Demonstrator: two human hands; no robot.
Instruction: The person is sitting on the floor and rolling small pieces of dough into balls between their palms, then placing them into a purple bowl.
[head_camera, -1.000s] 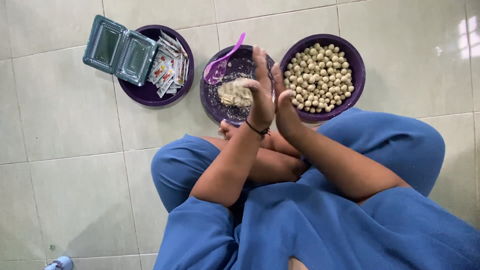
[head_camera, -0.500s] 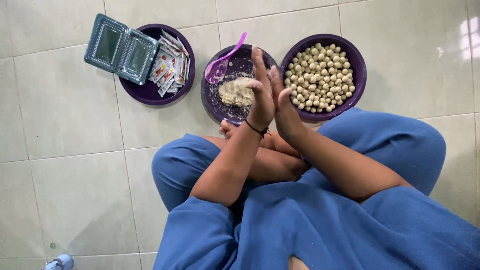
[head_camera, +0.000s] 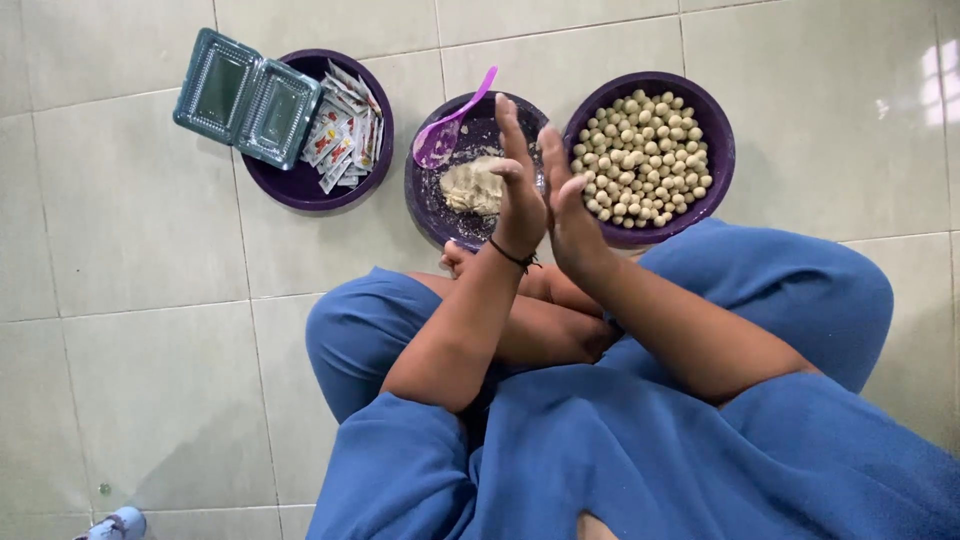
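Left hand (head_camera: 520, 190) against right hand (head_camera: 568, 200) — palms together

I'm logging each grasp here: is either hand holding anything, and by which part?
It cannot be told: the left hand and right hand are pressed palm to palm above the round purple bowl of pale dough, hiding anything between them.

Against the second before, the left hand (head_camera: 520, 195) has slid slightly toward 12 o'clock along the right hand (head_camera: 570, 205), its fingertips now reaching higher over the middle bowl (head_camera: 430, 205); palms remain pressed together.
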